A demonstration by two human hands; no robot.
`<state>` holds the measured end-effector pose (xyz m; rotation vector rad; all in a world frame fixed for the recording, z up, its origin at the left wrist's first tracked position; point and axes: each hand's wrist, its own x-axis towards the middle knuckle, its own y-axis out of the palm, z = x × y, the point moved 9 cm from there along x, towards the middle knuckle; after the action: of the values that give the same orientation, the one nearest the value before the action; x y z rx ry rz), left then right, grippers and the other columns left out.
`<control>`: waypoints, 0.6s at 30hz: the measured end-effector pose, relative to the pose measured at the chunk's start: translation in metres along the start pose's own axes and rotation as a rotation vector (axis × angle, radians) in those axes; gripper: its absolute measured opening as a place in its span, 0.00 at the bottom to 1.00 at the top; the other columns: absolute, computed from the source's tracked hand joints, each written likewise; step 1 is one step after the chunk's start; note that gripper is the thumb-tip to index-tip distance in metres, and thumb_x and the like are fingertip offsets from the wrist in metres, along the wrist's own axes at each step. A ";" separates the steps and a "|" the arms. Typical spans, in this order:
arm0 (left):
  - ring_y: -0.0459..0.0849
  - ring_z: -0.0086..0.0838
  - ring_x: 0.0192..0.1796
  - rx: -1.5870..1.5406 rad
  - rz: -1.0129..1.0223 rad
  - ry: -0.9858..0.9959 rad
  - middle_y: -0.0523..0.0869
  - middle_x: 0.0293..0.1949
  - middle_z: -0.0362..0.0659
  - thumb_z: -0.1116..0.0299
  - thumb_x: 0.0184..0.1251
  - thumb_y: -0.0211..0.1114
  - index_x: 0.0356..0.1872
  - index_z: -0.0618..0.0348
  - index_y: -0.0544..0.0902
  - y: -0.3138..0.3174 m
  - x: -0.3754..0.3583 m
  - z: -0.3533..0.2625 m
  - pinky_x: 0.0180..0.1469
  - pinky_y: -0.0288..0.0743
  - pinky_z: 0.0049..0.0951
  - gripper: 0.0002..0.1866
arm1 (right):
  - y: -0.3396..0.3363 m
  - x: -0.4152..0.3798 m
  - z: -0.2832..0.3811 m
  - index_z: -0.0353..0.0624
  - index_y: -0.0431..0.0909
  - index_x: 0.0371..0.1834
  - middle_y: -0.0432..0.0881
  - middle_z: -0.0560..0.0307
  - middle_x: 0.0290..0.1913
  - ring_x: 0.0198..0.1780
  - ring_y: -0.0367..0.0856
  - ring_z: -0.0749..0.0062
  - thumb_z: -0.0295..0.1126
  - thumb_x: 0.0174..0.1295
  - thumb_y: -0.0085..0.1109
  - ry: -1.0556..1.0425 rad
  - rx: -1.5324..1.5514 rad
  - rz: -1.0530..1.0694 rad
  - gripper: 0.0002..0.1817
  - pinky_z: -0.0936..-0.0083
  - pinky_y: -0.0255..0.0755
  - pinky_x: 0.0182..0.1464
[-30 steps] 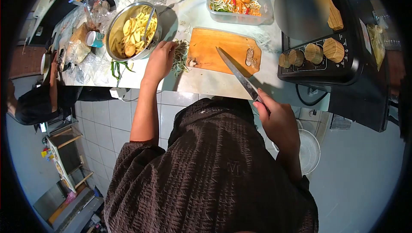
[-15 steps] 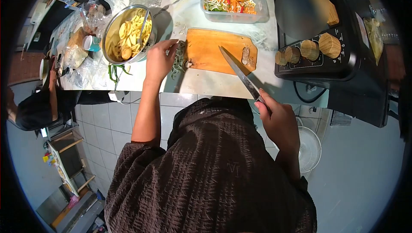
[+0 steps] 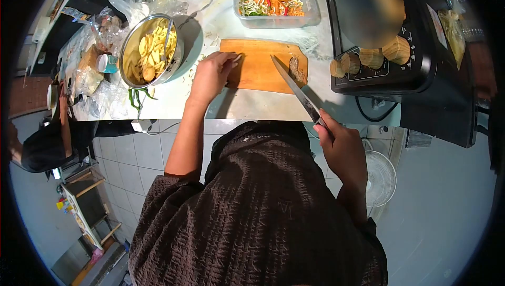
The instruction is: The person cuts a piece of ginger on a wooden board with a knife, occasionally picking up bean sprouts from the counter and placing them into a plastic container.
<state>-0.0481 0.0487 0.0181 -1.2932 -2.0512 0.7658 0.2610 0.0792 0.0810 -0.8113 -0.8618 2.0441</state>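
My right hand grips a kitchen knife by its handle, the blade slanting over the front of a wooden cutting board with its tip on or just above the wood. My left hand is over the board's left edge, thumb and fingers pinched together around something small and pale that I cannot make out. Small brownish scraps lie at the board's right end. Left of my left hand stands a metal pot holding sliced yellowish pieces and a metal utensil.
Behind the board sits a clear plastic container of sprouts and cut vegetables. A black stove with wooden-looking knobs stands at right. Green chillies and plastic bags lie at left. Another person's arm shows at far left.
My left hand has moved right, from beside the board onto its left edge, its fingers now pinched. My right hand and the knife stay almost as they were. The view has shifted slightly.
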 end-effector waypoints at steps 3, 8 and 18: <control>0.89 0.41 0.40 -0.019 0.038 -0.021 0.90 0.39 0.49 0.75 0.63 0.71 0.44 0.62 0.84 0.016 0.003 -0.010 0.44 0.81 0.34 0.10 | -0.002 0.001 0.002 0.42 0.81 0.62 0.85 0.38 0.34 0.30 0.85 0.49 0.36 0.69 0.63 -0.019 0.023 -0.023 0.20 0.65 0.75 0.36; 0.90 0.43 0.40 -0.081 0.058 0.013 0.90 0.38 0.51 0.75 0.61 0.72 0.42 0.63 0.84 0.037 0.002 -0.030 0.43 0.82 0.35 0.09 | 0.002 0.003 0.002 0.40 0.81 0.59 0.85 0.36 0.35 0.39 0.85 0.39 0.41 0.71 0.59 0.000 0.052 0.025 0.20 0.52 0.77 0.42; 0.90 0.42 0.38 -0.024 0.137 -0.040 0.91 0.36 0.50 0.72 0.61 0.72 0.41 0.62 0.84 0.055 0.003 -0.028 0.42 0.82 0.37 0.09 | 0.011 0.006 0.002 0.39 0.81 0.60 0.86 0.36 0.38 0.40 0.86 0.42 0.35 0.69 0.61 0.015 0.014 0.064 0.19 0.61 0.78 0.41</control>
<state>0.0036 0.0757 -0.0030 -1.4546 -2.0253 0.8360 0.2521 0.0785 0.0717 -0.8547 -0.8221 2.0948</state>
